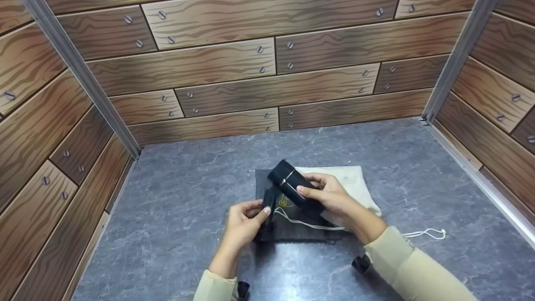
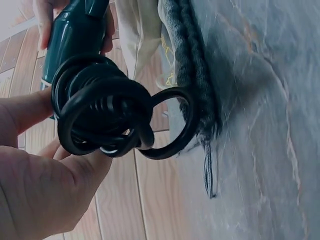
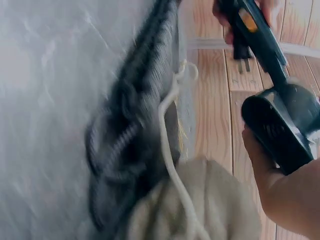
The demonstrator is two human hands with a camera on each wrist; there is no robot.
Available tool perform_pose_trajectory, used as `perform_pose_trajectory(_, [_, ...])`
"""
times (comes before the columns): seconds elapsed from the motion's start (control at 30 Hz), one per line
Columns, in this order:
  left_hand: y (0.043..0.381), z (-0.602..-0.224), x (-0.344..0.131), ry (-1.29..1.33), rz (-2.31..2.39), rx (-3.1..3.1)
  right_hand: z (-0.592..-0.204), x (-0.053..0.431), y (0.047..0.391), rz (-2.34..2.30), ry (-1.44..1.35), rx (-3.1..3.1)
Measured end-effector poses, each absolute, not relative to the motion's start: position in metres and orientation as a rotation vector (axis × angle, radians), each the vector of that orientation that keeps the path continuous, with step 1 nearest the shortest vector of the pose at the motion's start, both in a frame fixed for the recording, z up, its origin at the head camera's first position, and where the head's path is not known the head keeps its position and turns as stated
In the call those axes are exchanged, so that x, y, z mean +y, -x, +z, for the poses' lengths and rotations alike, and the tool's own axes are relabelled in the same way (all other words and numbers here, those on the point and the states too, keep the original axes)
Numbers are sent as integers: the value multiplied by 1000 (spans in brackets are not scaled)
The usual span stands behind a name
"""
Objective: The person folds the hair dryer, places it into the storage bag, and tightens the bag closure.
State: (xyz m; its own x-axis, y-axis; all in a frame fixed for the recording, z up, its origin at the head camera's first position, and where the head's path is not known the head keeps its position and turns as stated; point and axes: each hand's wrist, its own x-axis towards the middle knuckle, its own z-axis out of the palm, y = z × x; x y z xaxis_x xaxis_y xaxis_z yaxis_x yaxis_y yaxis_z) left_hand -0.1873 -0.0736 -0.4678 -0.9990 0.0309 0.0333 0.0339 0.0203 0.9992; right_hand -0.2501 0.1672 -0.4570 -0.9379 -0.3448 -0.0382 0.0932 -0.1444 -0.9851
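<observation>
A dark green folding hair dryer point(image 1: 294, 186) is held tilted above two cloth bags. My right hand point(image 1: 330, 195) grips its barrel, thumb on the near side. My left hand point(image 1: 242, 221) pinches the handle point(image 1: 268, 201) between thumb and fingers. In the left wrist view, a black power cord point(image 2: 102, 107) hangs bundled in loops beside the left hand. The right wrist view shows an orange switch point(image 3: 247, 20) on the handle and a two-pin plug point(image 3: 242, 52) next to it. The handle stands at an angle to the barrel.
Under the hands lies a dark grey drawstring bag point(image 1: 301, 233) with a yellow emblem. A cream drawstring bag point(image 1: 349, 179) lies partly beneath the right hand, its white cord point(image 1: 426, 233) trailing right. Wood-patterned walls point(image 1: 267, 83) stand around the grey marbled table point(image 1: 179, 179).
</observation>
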Motion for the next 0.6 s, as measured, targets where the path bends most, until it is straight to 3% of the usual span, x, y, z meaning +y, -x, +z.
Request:
perform_pose_trajectory(0.37, [191, -458, -69, 49, -2361, -2069, -441, 159, 252, -2222, 261, 1801])
perform_pose_trajectory(0.6, [183, -465, -60, -44, -2327, -1996, -453, 148, 241, -2292, 122, 1816])
